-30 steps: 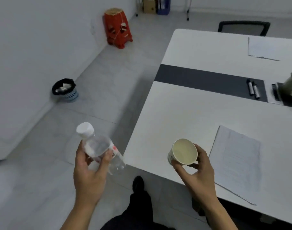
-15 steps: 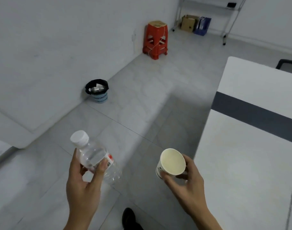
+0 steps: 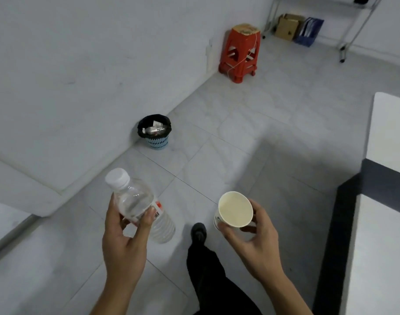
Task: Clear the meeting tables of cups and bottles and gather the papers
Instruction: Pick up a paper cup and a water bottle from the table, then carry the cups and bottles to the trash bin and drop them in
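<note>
1. Left hand [image 3: 124,244]. Fingers and thumb are curled round the upper body of a clear plastic bottle [image 3: 137,201], which lies tilted with its white cap [image 3: 117,178] up and away from the palm.
   - Handling (judged): it looks empty or nearly so, hence light. The wall is thin and smooth, so it should dent under a hard squeeze and could slip. The best hold is the ribbed lower body or the shoulder below the cap.
   - Writing: the label [image 3: 158,211], just past the fingertips, shows a barcode and a red patch. No brand is readable.

2. Right hand [image 3: 255,244]. It is partly closed, with thumb and fingertips pinching the wall of a paper cup [image 3: 235,210] below the rim. The mouth is tipped toward the camera.
   - Handling (judged): the inside looks pale and dry. The cup is very light, soft-walled and easy to crush at the rim, so it wants a loose grip round the middle of the wall.
   - Writing: there is blue print on the outer wall, too small to read.

3. Between and below the hands: a dark shoe [image 3: 198,230] on grey floor tiles.

4. Right of the right hand: a white table [image 3: 387,235] with a dark band across it. No cups, bottles or papers are in view on it.

5. Well ahead of the left hand, against the wall: a blue waste basket [image 3: 154,142] with a black liner and scraps inside. It is the likely place for both items.

6. Farther ahead: a red stool [image 3: 239,53] whose top pattern is unreadable. Beyond it are a cardboard box [image 3: 287,26] and blue files [image 3: 308,30].
</note>
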The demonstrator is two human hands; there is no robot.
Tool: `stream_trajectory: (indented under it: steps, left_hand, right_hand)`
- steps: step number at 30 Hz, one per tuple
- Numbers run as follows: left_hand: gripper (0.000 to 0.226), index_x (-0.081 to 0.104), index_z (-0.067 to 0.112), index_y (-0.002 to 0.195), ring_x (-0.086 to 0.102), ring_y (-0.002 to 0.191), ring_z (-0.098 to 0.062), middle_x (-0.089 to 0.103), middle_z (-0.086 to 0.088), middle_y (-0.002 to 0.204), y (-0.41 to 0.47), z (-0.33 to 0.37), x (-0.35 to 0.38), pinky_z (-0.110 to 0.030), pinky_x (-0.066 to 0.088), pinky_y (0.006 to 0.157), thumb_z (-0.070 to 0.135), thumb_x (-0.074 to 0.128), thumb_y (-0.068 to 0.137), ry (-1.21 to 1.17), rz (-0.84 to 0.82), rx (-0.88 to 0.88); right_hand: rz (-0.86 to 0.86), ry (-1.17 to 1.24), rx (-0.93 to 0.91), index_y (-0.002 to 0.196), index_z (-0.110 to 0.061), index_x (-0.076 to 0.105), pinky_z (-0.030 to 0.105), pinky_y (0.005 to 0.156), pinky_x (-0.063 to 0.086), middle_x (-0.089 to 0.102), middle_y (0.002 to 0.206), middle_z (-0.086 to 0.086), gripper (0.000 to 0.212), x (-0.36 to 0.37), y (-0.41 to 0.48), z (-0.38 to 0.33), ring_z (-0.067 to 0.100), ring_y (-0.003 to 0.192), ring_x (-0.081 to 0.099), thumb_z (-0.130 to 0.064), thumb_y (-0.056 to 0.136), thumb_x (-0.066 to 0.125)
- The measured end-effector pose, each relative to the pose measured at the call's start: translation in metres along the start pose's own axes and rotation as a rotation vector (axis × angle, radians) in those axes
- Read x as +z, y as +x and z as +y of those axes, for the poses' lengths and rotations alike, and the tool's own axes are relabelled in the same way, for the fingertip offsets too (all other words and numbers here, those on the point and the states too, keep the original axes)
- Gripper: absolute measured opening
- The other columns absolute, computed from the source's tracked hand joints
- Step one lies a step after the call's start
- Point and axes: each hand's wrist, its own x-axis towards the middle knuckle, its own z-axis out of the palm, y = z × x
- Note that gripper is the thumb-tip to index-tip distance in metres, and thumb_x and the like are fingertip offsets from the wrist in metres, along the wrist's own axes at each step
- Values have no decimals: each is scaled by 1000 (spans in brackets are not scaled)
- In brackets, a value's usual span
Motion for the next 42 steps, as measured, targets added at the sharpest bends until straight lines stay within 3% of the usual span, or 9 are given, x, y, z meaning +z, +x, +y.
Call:
stream_trajectory:
  steps: [6,12,17,20,24,28,33,38,42]
  left_hand:
    - [66,52,29,138,67,103,-11,66,8,123,164,-3,25,-31,54,87,47,70,78,24,43,9]
    - [55,55,37,130,64,112,-12,65,13,123,312,33,25,-38,52,94,46,69,78,-12,142,90]
    - [56,57,37,127,63,115,-17,65,9,123,410,6,28,-48,51,99,45,73,73,-60,229,18]
    - [65,57,31,128,63,113,-13,66,12,121,475,-29,39,-49,50,100,48,75,68,-59,197,-77]
    - [72,56,27,130,63,113,-7,65,16,122,590,-63,51,-36,49,97,51,75,65,-74,145,-135]
    - [67,54,26,131,64,111,-6,65,18,121,721,-70,56,-30,51,94,39,85,73,-53,98,-150]
    - [67,50,23,138,60,121,-11,62,17,127,857,-85,71,-41,49,102,28,79,77,-41,-24,-130]
    - [67,51,20,136,60,117,-7,62,20,124,932,-150,112,-34,48,99,36,77,77,-4,-136,-214]
    - [66,52,20,134,61,111,0,62,27,120,968,-260,168,-24,50,96,37,81,77,25,-156,-349]
  right_hand:
    - [-19,70,36,124,-39,56,31,82,57,62,121,-18,65,84,157,-16,7,109,62,-41,68,90]
    - [-137,59,-55,125,-45,50,27,78,56,57,122,-26,67,158,308,-88,5,109,61,-52,69,86]
    - [-215,-5,-87,128,-43,48,22,77,55,56,125,-26,73,217,408,-123,3,109,60,-63,65,81]
    - [-205,-14,-28,127,-41,50,24,78,56,59,125,-22,72,259,464,-121,5,109,61,-55,66,86]
    - [-170,-33,56,125,-41,52,27,79,56,61,123,-20,72,328,541,-123,8,108,62,-51,64,87]
    - [-161,-79,80,127,-39,52,25,77,56,61,123,-20,72,394,629,-158,6,107,62,-51,65,88]
    - [-157,-122,81,132,-33,50,22,79,55,58,126,-19,75,465,722,-193,4,110,60,-48,68,87]
    - [-202,-121,238,135,-35,47,19,79,55,55,128,-22,75,531,772,-149,1,111,58,-45,71,86]
    - [-238,-145,414,135,-36,44,16,83,54,52,129,-23,75,604,799,-43,-6,110,55,-42,73,86]
